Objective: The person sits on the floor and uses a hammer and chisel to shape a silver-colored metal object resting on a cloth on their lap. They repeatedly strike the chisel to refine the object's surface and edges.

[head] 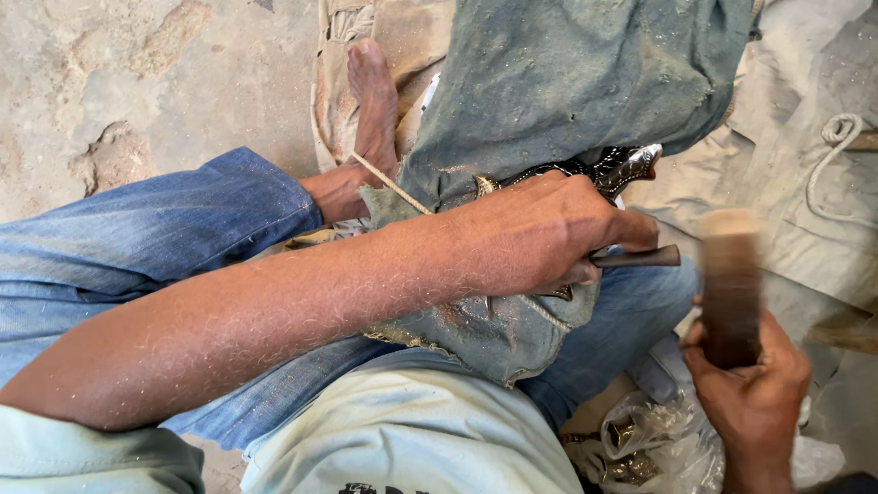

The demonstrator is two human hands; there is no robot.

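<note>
While the view looks down from the head, the left hand (540, 233) is seen closed around a thin dark metal rod (640, 258), whose tip sticks out past the fingers to the right. The hand is pressed on a worn blue-green cloth (567, 82) draped across the lap. From under that cloth a dark, ornate metal piece (622, 166) with a shiny end is partly shown, just above the knuckles. Lower right, the right hand (750, 393) is gripped on a brown wooden block (730, 284), held upright and blurred, near the rod's tip but apart from it. Blue jeans (137, 247) are worn, and a bare foot (373, 96) is stretched out on sacking. A clear plastic bag (640, 439) of metal bits lies below, and a pale rope (837, 146) is looped at far right.
</note>
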